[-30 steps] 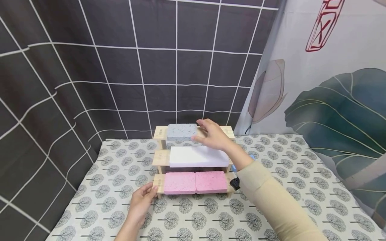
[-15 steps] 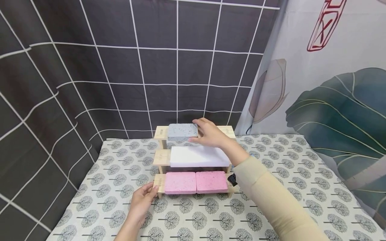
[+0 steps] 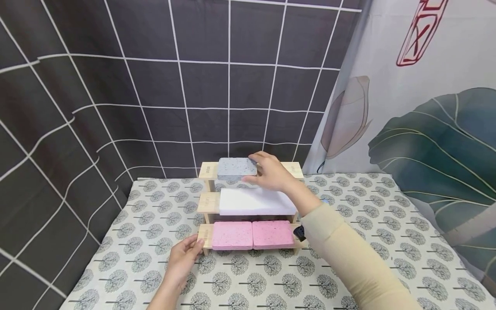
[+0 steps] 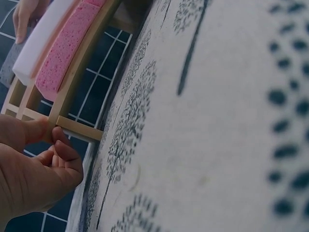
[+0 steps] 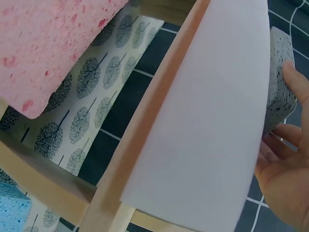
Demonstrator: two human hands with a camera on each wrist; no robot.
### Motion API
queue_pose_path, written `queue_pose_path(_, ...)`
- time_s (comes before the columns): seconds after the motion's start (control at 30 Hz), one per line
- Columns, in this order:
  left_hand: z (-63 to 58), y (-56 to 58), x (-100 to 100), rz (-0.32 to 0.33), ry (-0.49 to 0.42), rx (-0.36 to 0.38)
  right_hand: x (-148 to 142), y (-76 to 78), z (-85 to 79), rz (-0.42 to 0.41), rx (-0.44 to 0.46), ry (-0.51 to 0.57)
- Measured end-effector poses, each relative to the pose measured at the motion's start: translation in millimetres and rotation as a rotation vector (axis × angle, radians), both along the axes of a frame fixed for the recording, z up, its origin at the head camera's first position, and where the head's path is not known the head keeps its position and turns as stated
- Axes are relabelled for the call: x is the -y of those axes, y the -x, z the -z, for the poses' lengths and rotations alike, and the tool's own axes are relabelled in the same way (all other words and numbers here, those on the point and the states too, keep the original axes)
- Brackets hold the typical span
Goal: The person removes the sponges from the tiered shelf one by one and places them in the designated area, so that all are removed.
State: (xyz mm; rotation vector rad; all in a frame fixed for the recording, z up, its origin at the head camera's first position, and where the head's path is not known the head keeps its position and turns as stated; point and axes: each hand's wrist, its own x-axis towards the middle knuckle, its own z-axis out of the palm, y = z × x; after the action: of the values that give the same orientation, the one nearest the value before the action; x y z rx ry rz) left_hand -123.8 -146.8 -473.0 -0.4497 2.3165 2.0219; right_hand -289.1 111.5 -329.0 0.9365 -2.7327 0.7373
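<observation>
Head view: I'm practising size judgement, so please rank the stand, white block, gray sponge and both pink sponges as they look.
1. Stand
2. White block
3. Unranked: left pink sponge and right pink sponge look alike; gray sponge looks slightly smaller, but it's farther back and partly behind the fingers.

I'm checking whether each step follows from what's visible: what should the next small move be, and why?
Probably lift the grey sponge slightly, straight up, with the right hand. That hand pinches its right end, no other object lies on it, and the left hand grips the wooden stand at its lower left end, which should help keep it from shifting.
</observation>
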Motion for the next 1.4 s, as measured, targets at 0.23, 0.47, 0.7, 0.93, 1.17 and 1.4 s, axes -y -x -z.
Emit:
queue_pose_path(0.23,-0.3,0.0,-1,0.004,0.012,0.000,-8,-4.1,-2.9,0.025,0.012,0.035)
queue_pose_path(0.47,0.8,1.0,0,0.004,-0.005,0.006,-17,-7.1,-2.6,0.009,0.003,0.052)
queue_pose_path(0.7,0.3,1.9,-1,0.010,0.002,-0.001,-25,-11.0,-2.1,-0.005,-0.016,0.062)
queue_pose_path(0.93,-0.1,1.6,-1,0.007,-0.001,0.007,-32,-12.7,-2.0,-0.018,-0.029,0.071)
queue_pose_path(1.17,0.7,1.3,-1,0.007,0.000,0.009,-41,-14.0,-1.4,0.014,-0.040,0.066)
queue_pose_path(1.4,0.9,1.0,-2,-0.001,0.007,0.016,-52,-15.3,2.4,0.026,-0.042,0.079)
